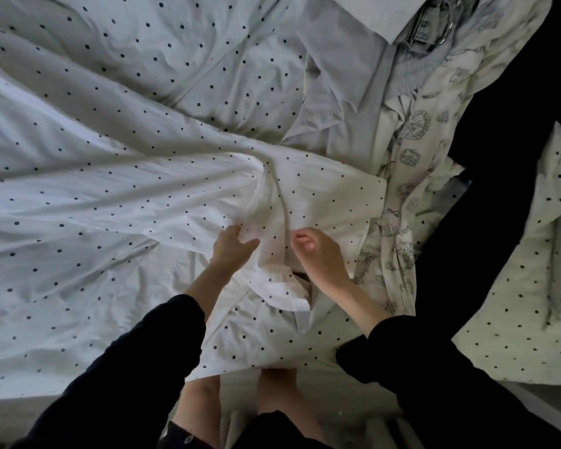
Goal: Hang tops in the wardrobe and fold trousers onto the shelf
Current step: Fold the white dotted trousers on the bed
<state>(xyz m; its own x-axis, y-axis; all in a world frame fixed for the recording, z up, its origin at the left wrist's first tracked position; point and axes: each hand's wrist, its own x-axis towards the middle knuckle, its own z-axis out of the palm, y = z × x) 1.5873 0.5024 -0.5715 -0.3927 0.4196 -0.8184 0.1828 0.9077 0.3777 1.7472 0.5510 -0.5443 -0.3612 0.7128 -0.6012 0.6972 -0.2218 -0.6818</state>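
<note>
The left hand point(232, 246) lies on the white dotted trousers point(305, 202), fingers extended and spread wide, fingertips pressing into the fabric beside a raised fold. The right hand point(318, 251) hovers just to the right of that fold, fingers curled inward toward the palm; whether a pinch of cloth sits between them cannot be determined. Both arms wear dark sleeves point(149, 358).

The trousers lie across the near edge of the bed. Their gathered elastic waistband point(276, 280) points toward the person, between the two wrists, and a flap of it is turned over. The legs run away from the hands and bunch into a ridge toward the centre of the bed.

Beneath the trousers spreads a dotted duvet cover point(94, 124) of matching pattern, heavily creased. To the right of the trousers lies a cream garment with printed motifs point(408, 163), touching their edge. Farther back rests a plain pale grey garment point(340, 92). At the top right, a metal hanger point(447, 24) lies on a pile of clothes. A dark garment point(499, 140) runs diagonally down the right side. The person's bare knees point(272, 396) show below the bed edge.
</note>
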